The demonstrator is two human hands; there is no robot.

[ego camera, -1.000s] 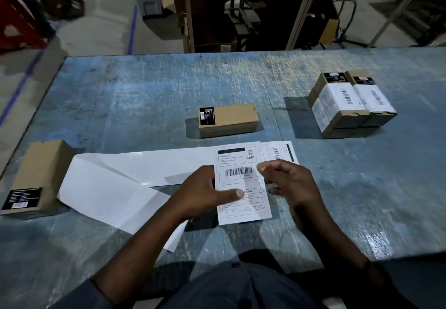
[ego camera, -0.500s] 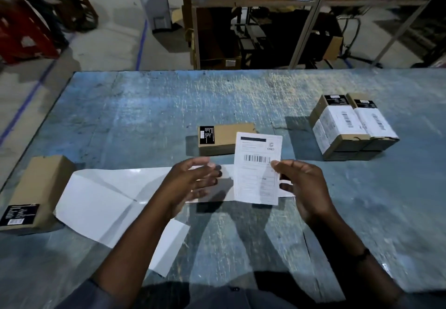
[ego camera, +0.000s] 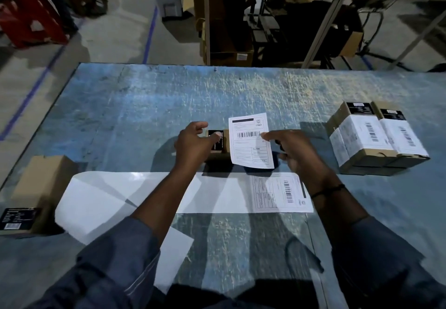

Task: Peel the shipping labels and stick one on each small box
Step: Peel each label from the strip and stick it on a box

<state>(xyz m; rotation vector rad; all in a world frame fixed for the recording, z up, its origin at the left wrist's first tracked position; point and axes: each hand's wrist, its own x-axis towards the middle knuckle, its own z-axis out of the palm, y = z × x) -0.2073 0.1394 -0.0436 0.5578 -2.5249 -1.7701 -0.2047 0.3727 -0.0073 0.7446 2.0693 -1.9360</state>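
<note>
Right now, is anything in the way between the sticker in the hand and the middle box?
Nothing visible. The label, pinched by the right hand, hangs over the box; the left hand is only at its left end.

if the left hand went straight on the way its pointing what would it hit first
The middle small brown box. The left hand points at its black-stickered end, with the thumb over that sticker. From this view it is unclear whether they touch.
</note>
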